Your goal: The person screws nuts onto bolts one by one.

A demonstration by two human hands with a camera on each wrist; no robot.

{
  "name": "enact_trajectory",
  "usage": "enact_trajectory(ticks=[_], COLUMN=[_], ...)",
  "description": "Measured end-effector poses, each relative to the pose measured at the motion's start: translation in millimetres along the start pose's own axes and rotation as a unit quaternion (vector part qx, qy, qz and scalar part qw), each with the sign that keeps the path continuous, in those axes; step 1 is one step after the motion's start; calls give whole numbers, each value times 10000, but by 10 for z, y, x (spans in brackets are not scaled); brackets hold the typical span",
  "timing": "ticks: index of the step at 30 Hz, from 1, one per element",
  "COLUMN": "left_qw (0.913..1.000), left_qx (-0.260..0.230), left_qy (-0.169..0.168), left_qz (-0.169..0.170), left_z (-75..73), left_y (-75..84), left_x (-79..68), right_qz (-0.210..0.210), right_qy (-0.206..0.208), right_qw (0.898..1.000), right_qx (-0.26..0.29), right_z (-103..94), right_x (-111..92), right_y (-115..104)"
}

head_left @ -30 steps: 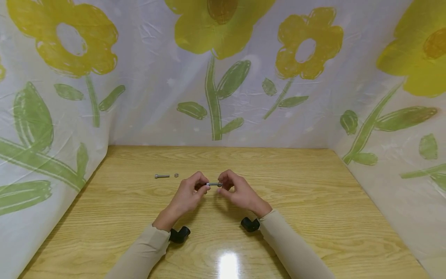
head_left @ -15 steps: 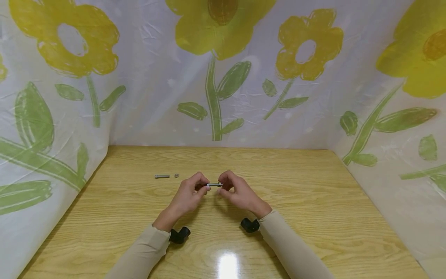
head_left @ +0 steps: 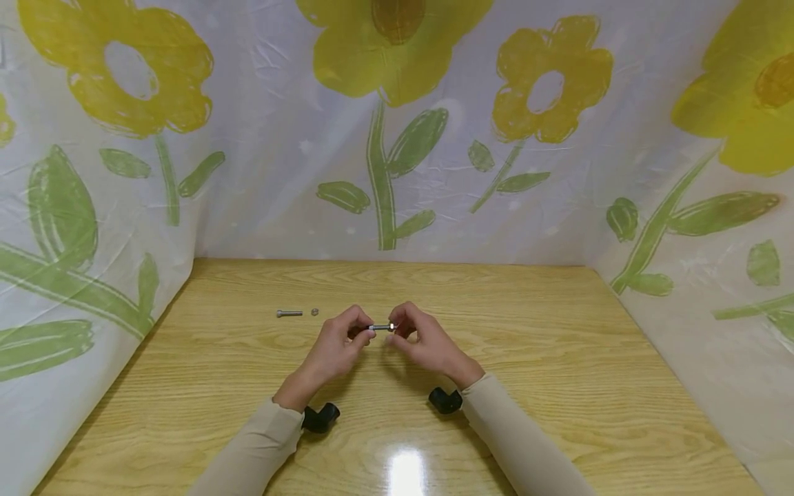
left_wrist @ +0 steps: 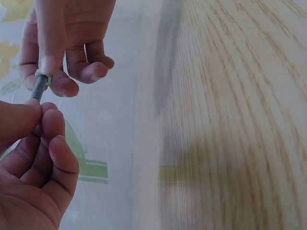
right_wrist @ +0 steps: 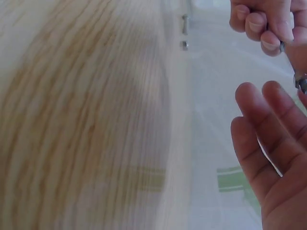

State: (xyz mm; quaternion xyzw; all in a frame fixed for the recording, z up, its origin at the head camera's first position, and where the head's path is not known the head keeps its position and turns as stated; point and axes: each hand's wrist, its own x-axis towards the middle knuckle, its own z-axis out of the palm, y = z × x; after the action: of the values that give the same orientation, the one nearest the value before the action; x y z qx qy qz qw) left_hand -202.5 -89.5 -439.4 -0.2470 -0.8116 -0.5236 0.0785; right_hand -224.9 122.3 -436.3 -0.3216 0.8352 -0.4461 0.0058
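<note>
Over the middle of the table, my left hand (head_left: pixel 331 350) pinches a metal bolt (head_left: pixel 381 327) at its head end between thumb and fingers. The threaded shaft lies level and points right. A hex nut (head_left: pixel 392 326) sits around the shaft at its right end. My right hand (head_left: pixel 434 344) has its thumb and index finger curled about that nut. In the left wrist view, a right fingertip rests right at the nut (left_wrist: pixel 43 77), with the bare thread (left_wrist: pixel 37 91) showing below it. The other right fingers (right_wrist: pixel 252 143) are spread loosely in the right wrist view.
A second bolt (head_left: pixel 289 313) lies on the wooden table (head_left: pixel 533 331) left of the hands, with a loose nut (head_left: pixel 314 312) beside it. Black wrist devices (head_left: pixel 321 417) sit under both sleeves. A flower-printed cloth (head_left: pixel 273 172) encloses the back and sides.
The nut on the bolt has turned, and its face shows more clearly now. Both hands stay almost in the same place, with small shifts of the right fingers.
</note>
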Motion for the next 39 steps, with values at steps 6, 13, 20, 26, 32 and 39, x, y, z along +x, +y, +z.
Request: enact_trajectory(ticks=[6,13,20,26,32,39], left_qw=[10000,10000,10000,10000,10000,10000], left_qx=[29,1,39,-40,-11,34], left_qy=[-27,-54,-45,-42,-23,-45], left_qz=[50,-35,-8,-1,39,44], left_z=[-1,-5,-4,2,2,5], left_y=[15,21,23,16,13,20], left_x=[6,-1,2,1,-1,-1], right_qz=[-157,59,-224,79,-159,-134], right_qy=[39,-49,-31,32,-61,-140], right_qw=[9990,9999,9987,9996,9997,9991], right_qx=[-424,-125,-456,-287,-200,-370], right_z=[-2,-3,-3,0,12,10], right_x=[15,-1,8,2,7,7], right_y=[10,-8,4,-3,0,43])
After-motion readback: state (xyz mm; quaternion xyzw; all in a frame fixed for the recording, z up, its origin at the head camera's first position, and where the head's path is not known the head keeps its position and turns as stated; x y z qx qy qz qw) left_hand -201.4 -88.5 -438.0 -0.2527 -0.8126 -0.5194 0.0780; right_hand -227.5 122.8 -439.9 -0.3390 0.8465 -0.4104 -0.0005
